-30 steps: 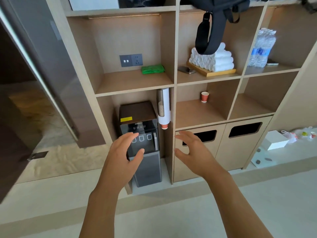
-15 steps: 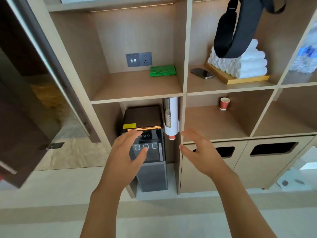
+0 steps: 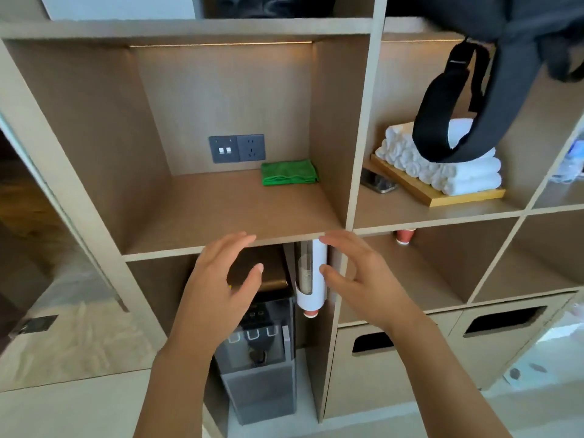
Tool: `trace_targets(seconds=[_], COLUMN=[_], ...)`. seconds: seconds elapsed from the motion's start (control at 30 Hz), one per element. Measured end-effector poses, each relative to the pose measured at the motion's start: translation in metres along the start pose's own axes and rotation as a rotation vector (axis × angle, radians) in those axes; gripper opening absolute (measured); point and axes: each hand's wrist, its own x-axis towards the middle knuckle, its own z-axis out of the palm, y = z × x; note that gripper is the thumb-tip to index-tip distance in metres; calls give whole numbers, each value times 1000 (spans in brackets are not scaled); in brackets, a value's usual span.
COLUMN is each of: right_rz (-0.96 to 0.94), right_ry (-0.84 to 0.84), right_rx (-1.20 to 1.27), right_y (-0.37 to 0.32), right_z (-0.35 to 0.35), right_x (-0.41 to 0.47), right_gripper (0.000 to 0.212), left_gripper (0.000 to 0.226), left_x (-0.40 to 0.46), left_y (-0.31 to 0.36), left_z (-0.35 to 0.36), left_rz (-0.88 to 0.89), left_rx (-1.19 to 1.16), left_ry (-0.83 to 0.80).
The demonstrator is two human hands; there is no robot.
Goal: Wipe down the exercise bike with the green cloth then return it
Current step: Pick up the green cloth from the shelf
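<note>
Both hands have risen toward the shelf since a second ago. Left hand (image 3: 221, 286) and right hand (image 3: 360, 279) hover at its near edge, fingers apart, holding nothing. Green cloth (image 3: 289, 172) lies folded at the far right of the shelf (image 3: 221, 213), below the wall socket (image 3: 237, 148).

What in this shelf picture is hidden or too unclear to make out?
- Exercise bike: nowhere in the head view.
- Black bag: cut off by the top edge.
- Water dispenser: top partly hidden behind the left hand.
- Bottles: blurred, cut off by the right edge.
- Paper cup: mostly hidden by the shelf board.
</note>
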Motion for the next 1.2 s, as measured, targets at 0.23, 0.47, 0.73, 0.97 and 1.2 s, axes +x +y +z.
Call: trace_targets(seconds=[0.23,0.47,0.73,0.97,1.2], right_rz=[-22,-16,-30,-11,146], right_ry=[69,98,44,-35,-130], right_rx=[-31,-79,-193,-322,-479], right_y=[-16,-18,-16,4,31], right_z=[27,50,61,78,93], right_x=[73,111,180,246,313], right_gripper=[45,46,47,53,63], left_gripper=[49,51,54,53,52], left_x=[86,133,202,267,304], left_y=[-44,-78,-94,-116,-145], left_z=[-11,-14,-16,2,33], left_rz=[105,162,274,369,373], left_rx=[-51,-87,42,189,270], left_ry=[-27,-90,-143,-242,-274])
